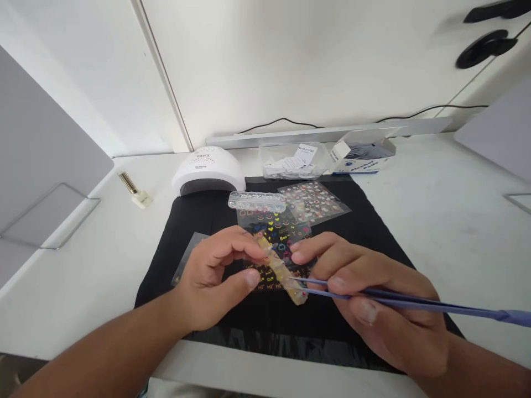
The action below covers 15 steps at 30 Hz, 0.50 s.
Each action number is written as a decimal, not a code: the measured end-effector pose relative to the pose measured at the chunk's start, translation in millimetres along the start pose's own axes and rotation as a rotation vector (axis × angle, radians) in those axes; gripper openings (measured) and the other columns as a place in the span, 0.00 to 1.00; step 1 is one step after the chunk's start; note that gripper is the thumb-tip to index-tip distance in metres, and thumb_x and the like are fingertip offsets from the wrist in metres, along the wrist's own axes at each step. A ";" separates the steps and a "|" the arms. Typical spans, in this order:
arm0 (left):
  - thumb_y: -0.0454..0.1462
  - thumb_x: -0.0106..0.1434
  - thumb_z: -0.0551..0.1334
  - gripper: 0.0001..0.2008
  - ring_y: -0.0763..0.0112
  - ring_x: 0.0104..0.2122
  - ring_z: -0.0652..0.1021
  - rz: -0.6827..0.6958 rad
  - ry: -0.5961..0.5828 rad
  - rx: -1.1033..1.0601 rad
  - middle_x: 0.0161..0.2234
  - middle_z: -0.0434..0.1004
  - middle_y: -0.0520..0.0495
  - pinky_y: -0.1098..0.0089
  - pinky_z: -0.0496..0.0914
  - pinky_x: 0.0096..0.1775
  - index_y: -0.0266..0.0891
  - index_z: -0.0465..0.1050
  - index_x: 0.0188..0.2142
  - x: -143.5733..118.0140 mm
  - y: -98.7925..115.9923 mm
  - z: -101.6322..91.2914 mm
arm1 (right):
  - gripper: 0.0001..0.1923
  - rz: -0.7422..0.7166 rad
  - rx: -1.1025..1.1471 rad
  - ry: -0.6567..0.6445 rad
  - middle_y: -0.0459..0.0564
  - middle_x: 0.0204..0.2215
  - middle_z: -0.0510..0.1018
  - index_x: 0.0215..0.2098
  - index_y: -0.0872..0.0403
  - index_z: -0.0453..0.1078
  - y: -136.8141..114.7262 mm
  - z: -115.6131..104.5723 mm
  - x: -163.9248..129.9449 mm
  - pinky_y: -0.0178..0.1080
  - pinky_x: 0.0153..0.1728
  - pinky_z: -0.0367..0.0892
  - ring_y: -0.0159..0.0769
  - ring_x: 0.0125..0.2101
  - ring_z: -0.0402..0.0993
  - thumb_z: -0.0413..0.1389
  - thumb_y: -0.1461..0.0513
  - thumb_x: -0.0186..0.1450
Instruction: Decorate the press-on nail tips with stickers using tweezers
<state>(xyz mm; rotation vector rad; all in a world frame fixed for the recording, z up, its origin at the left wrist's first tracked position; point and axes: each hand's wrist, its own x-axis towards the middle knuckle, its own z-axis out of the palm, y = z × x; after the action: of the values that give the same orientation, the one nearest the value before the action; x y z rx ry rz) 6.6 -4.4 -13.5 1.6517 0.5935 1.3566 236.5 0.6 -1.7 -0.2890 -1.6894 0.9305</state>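
Note:
My right hand (381, 298) grips a pair of purple tweezers (398, 301) between thumb and fingers. The two tips stand slightly apart, over the lower part of a yellowish strip (280, 268) that carries small shiny pieces. My left hand (219, 271) is on the strip's other side, thumb and index finger apart. Its fingertips are at the strip's left edge; whether they touch it I cannot tell. Beneath the strip lies a clear sticker sheet (249, 224) with colourful prints. Across that sheet's top edge rests a clear compartment case (257, 202) with small shiny bits.
A black cloth (199, 215) covers the middle of the white table. Another sticker sheet (317, 202) lies at its upper right. Behind stand a white nail lamp (209, 168), a clear tray (294, 166) and an alcohol pad box (360, 157). A polish bottle (136, 190) lies left.

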 end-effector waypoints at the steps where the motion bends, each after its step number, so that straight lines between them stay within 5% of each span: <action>1: 0.31 0.66 0.67 0.08 0.67 0.39 0.79 0.005 -0.015 0.010 0.38 0.79 0.45 0.68 0.75 0.45 0.40 0.79 0.45 -0.2 0.5 -0.8 | 0.10 0.001 0.006 0.005 0.50 0.32 0.83 0.47 0.51 0.81 -0.2 -1.8 -0.4 0.47 0.52 0.76 0.42 0.43 0.81 0.58 0.61 0.72; 15: 0.24 0.61 0.66 0.18 0.70 0.36 0.76 0.042 -0.001 0.009 0.37 0.75 0.47 0.70 0.76 0.42 0.40 0.76 0.49 2.3 4.1 3.6 | 0.10 0.067 -0.001 -0.011 0.50 0.32 0.83 0.48 0.51 0.80 -3.2 -7.8 -7.4 0.48 0.54 0.74 0.42 0.42 0.80 0.58 0.61 0.72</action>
<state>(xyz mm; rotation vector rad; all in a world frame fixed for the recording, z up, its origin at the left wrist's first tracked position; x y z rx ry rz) 9.9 -5.7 -8.8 1.6799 0.5680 1.3854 247.0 -2.8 -4.3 -0.3438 -1.6991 0.9824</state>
